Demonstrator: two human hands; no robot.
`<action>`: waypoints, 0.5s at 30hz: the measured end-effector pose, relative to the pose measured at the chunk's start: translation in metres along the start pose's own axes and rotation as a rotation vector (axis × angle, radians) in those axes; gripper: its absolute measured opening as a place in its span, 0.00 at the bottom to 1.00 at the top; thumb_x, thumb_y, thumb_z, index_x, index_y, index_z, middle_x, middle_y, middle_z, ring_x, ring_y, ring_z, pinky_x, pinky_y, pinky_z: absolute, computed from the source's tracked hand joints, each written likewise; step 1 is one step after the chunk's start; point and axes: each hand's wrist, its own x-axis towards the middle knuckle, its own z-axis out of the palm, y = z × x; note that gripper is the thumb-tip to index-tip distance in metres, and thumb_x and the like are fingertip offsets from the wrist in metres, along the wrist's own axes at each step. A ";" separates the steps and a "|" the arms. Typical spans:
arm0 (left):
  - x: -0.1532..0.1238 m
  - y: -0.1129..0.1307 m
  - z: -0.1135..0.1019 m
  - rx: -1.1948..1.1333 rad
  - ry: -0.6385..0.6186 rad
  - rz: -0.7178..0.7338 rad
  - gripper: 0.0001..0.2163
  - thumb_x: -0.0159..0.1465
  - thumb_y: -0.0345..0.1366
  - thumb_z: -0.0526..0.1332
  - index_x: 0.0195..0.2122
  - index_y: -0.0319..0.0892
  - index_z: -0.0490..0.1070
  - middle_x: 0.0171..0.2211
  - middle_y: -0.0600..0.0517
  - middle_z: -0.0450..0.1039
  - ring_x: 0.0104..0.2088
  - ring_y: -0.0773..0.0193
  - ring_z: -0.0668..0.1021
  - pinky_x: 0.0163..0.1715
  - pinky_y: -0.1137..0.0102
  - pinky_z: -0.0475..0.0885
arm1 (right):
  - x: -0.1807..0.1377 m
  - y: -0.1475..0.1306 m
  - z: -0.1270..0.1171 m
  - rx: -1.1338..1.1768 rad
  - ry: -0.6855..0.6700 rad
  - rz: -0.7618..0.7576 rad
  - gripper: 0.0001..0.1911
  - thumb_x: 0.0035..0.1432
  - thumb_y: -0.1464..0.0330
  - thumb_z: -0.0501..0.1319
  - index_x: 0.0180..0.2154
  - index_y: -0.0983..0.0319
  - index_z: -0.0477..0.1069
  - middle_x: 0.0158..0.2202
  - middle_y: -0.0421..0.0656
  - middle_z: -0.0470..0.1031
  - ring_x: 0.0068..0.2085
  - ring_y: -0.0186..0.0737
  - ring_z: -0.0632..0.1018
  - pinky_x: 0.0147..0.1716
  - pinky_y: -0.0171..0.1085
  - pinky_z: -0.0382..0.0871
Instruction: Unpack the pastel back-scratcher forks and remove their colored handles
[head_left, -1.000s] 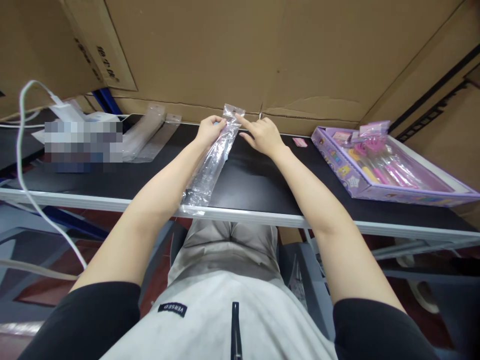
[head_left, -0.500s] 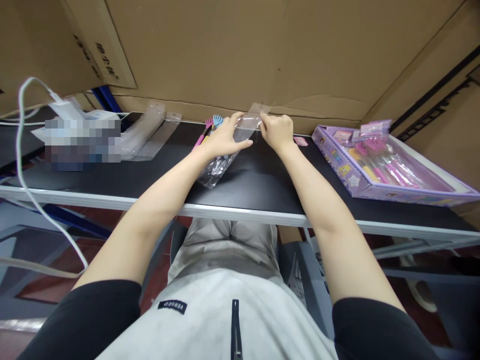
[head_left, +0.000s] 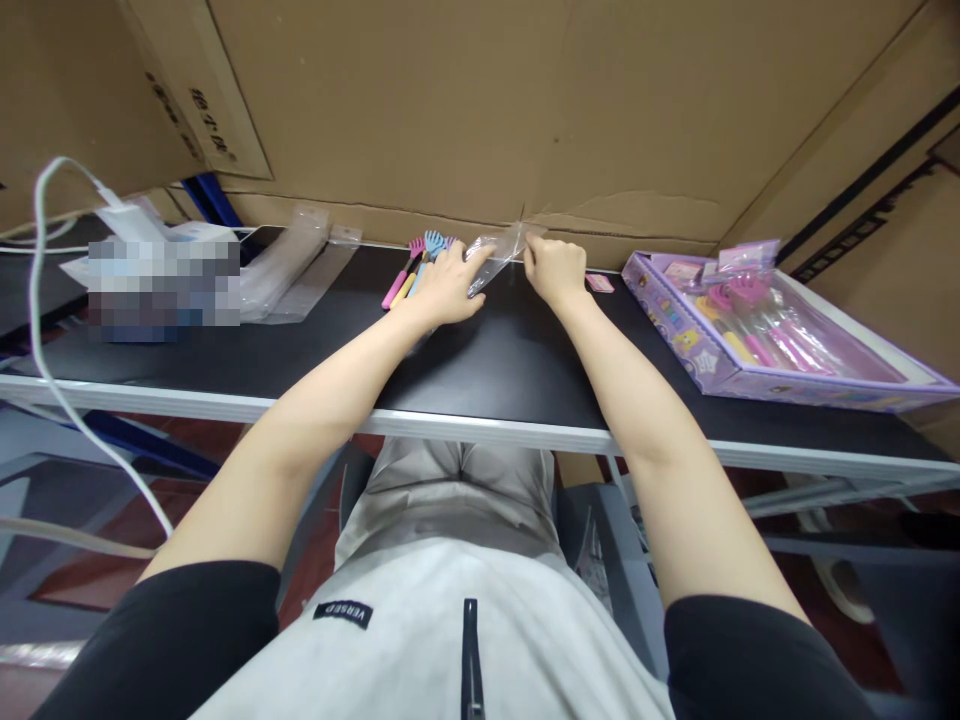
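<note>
A clear plastic bag [head_left: 491, 266], bunched and crinkled, stretches between my two hands above the black tabletop. My left hand [head_left: 448, 285] is curled over its nearer part, with the bag showing between thumb and forefinger. At the far end, my right hand [head_left: 556, 268] is closed in a pinch on the bag's edge. Beside my left hand lie several back scratchers with claw-shaped heads: a pink one [head_left: 397, 287], a blue-headed one [head_left: 433, 243] and a purple-headed one partly covered by my fingers. Whether anything is inside the bag is hidden.
On the right, a purple display box [head_left: 720, 378] holds bagged back scratchers [head_left: 776, 325]. A small pink card [head_left: 599, 283] lies near my right hand. Flat clear bags [head_left: 289, 270] are stacked at left, by a white cable [head_left: 37, 270]. A cardboard wall [head_left: 480, 110] bounds the back.
My left hand has moved slightly, its thumb and fingers drawing nearer together. The bag, earlier stretched toward the table's front edge, is now bunched under that hand. My right hand stays about the same.
</note>
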 end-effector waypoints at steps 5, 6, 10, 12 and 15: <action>-0.001 0.002 -0.003 0.046 0.043 0.008 0.35 0.72 0.39 0.60 0.80 0.50 0.54 0.73 0.36 0.60 0.70 0.34 0.67 0.69 0.43 0.63 | 0.000 0.001 0.001 -0.005 -0.012 -0.013 0.32 0.76 0.70 0.44 0.74 0.65 0.67 0.57 0.59 0.82 0.54 0.57 0.82 0.52 0.48 0.73; 0.000 0.002 -0.005 0.055 0.046 0.006 0.35 0.72 0.39 0.59 0.80 0.50 0.54 0.74 0.36 0.58 0.70 0.32 0.67 0.69 0.42 0.62 | 0.001 0.002 0.003 -0.001 -0.002 -0.028 0.33 0.75 0.70 0.44 0.76 0.65 0.64 0.59 0.59 0.81 0.54 0.56 0.82 0.52 0.48 0.73; 0.003 -0.008 -0.025 0.078 0.058 -0.108 0.36 0.71 0.44 0.58 0.80 0.53 0.53 0.78 0.40 0.53 0.72 0.27 0.62 0.68 0.35 0.61 | 0.004 0.007 0.014 -0.001 0.043 -0.092 0.40 0.72 0.72 0.45 0.82 0.66 0.47 0.74 0.59 0.66 0.56 0.56 0.81 0.53 0.48 0.75; 0.006 -0.023 -0.037 0.059 0.083 -0.208 0.38 0.70 0.48 0.57 0.81 0.54 0.52 0.79 0.43 0.51 0.74 0.27 0.58 0.68 0.33 0.58 | 0.003 0.006 0.019 -0.005 0.012 -0.099 0.42 0.70 0.73 0.47 0.82 0.66 0.44 0.79 0.59 0.55 0.58 0.58 0.80 0.54 0.51 0.75; 0.006 -0.060 -0.048 0.008 0.144 -0.335 0.41 0.65 0.54 0.58 0.80 0.57 0.54 0.79 0.47 0.52 0.75 0.28 0.54 0.68 0.30 0.52 | -0.001 0.001 0.024 0.009 -0.084 -0.099 0.42 0.68 0.74 0.48 0.81 0.69 0.47 0.81 0.58 0.47 0.63 0.61 0.76 0.59 0.55 0.73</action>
